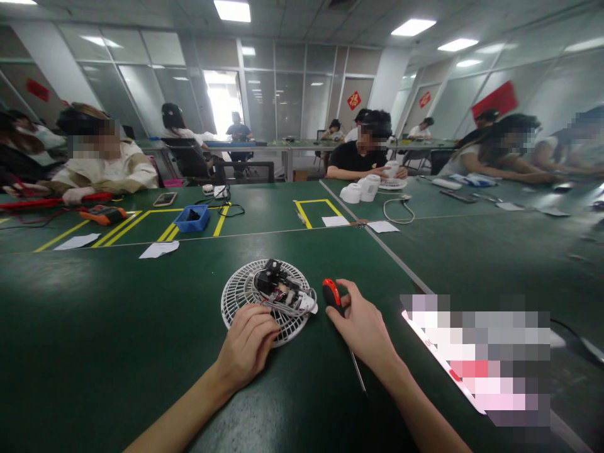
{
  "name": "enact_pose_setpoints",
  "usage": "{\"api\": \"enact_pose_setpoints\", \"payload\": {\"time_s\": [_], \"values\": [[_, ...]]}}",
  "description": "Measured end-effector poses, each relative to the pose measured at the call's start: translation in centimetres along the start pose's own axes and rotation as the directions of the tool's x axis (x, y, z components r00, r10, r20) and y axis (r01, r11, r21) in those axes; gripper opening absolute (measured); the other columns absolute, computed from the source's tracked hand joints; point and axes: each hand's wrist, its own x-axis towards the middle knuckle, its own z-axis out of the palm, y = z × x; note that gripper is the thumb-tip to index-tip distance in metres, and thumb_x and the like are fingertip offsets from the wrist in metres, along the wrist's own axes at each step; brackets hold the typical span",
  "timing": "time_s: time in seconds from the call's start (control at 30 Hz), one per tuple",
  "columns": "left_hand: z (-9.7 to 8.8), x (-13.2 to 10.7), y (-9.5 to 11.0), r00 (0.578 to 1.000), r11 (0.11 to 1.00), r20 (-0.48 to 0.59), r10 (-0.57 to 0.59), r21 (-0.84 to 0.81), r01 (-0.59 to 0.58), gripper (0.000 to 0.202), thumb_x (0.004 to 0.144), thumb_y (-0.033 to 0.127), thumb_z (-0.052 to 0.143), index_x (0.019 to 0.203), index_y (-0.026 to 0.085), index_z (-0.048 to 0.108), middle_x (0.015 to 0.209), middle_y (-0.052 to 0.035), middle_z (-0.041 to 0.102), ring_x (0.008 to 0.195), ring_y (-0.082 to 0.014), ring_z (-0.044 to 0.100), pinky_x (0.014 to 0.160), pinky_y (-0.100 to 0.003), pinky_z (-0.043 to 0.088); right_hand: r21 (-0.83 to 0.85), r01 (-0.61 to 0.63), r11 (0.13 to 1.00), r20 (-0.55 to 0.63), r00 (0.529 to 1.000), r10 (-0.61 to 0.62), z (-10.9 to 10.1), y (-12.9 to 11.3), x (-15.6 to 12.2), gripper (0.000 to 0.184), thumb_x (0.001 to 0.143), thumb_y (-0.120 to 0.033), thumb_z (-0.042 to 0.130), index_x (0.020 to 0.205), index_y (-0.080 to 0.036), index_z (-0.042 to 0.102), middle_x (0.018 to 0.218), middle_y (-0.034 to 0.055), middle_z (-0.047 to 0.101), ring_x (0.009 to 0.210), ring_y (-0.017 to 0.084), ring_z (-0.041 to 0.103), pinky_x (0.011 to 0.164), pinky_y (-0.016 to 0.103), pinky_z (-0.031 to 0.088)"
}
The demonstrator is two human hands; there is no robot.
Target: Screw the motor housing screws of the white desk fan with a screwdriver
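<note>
A round white fan grille (234, 290) lies on the green table in front of me. On it sits a fan motor assembly (274, 280) with black parts and a bundle of grey wires (293, 308). My left hand (249, 343) is closed at the grille's near edge, fingers bent over the ribs; its fingertips are partly hidden. To the right, my right hand (362, 324) has thumb and fingers around the lower handle of a red and black screwdriver (331, 292). The screwdriver's metal shaft passes beneath the hand and points toward me.
A blurred-out glowing panel (443, 358) lies right of my right arm. Farther off are a blue bin (192, 218), paper slips (159, 250), yellow tape marks (312, 201) and white plastic housings (362, 189). Across the table, a person in black (361, 154) handles a white part.
</note>
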Motion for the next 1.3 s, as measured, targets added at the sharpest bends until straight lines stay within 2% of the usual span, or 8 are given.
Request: {"api": "enact_pose_setpoints", "payload": {"time_s": [0.1,0.23,0.37,0.47,0.7,0.83,1.3], "values": [[0.0,-0.1,0.0,1.000,1.000,0.001,0.000,0.004,0.000,0.017,0.092,0.003,0.058,0.106,0.013,0.061,0.097,-0.0074,0.071,0.106,-0.0203,0.063,0.103,-0.038,0.049,0.321,0.035,0.946,-0.036,0.999,-0.025,0.2,0.0,0.1,0.053,0.083,-0.033,0.065,0.134,-0.022,0.054,0.085,-0.0013,0.065,0.065,0.018,0.064,0.066,0.034,0.049],[0.1,-0.3,-0.1,1.000,1.000,0.007,-0.011,0.006,0.011,0.019,0.092,0.002,0.056,0.107,0.013,0.060,0.098,-0.0075,0.070,0.107,-0.0205,0.062,0.102,-0.038,0.050,0.690,0.112,0.715,-0.074,0.994,-0.084,0.5,-0.5,-0.1,0.057,0.076,-0.040,0.074,0.126,-0.022,0.054,0.082,-0.0034,0.063,0.062,0.015,0.059,0.056,0.028,0.047],[0.1,-0.3,-0.2,1.000,1.000,0.007,-0.018,0.014,0.018,0.018,0.093,0.002,0.055,0.105,0.014,0.060,0.096,-0.0069,0.069,0.106,-0.0199,0.062,0.100,-0.036,0.050,0.854,0.059,0.517,-0.047,0.998,-0.037,0.6,-1.0,-0.3,0.069,0.067,-0.040,0.085,0.125,-0.022,0.052,0.089,-0.0010,0.071,0.072,0.016,0.066,0.066,0.030,0.054],[0.1,-0.3,-0.2,1.000,1.000,0.009,-0.020,0.022,0.020,0.017,0.093,0.002,0.054,0.105,0.014,0.059,0.094,-0.0068,0.069,0.105,-0.0197,0.062,0.099,-0.036,0.051,0.904,0.015,0.428,-0.031,0.999,0.031,0.8,-0.9,-0.3,0.075,0.063,-0.039,0.090,0.126,-0.021,0.053,0.095,0.0010,0.074,0.079,0.017,0.068,0.074,0.031,0.057],[0.1,-0.4,-0.1,0.999,0.999,-0.006,-0.041,0.033,0.042,0.018,0.094,0.003,0.052,0.106,0.015,0.058,0.095,-0.0067,0.068,0.105,-0.0203,0.062,0.097,-0.037,0.052,0.948,0.009,0.317,-0.074,0.978,0.194,0.7,-0.9,-0.1,0.072,0.060,-0.036,0.095,0.121,-0.020,0.060,0.085,-0.0039,0.066,0.074,0.013,0.062,0.061,0.023,0.057],[0.2,-0.4,-0.1,0.999,0.998,-0.017,-0.047,0.045,0.048,0.017,0.095,0.006,0.052,0.105,0.017,0.058,0.093,-0.0059,0.069,0.102,-0.0205,0.063,0.093,-0.038,0.054,0.967,0.040,0.253,-0.107,0.961,0.256,0.6,-1.1,-0.1,0.073,0.058,-0.035,0.097,0.120,-0.022,0.060,0.084,-0.0061,0.060,0.072,0.012,0.062,0.059,0.022,0.060],[-0.1,-0.3,-0.1,0.996,0.998,-0.060,-0.059,0.012,0.060,0.016,0.092,0.006,0.057,0.103,0.018,0.058,0.090,-0.0048,0.068,0.100,-0.0200,0.065,0.092,-0.036,0.055,0.964,0.068,0.257,-0.138,0.954,0.265,1.3,-1.5,-0.4,0.062,0.061,-0.035,0.096,0.107,-0.023,0.058,0.088,-0.0051,0.057,0.078,0.013,0.067,0.062,0.023,0.064]]}}
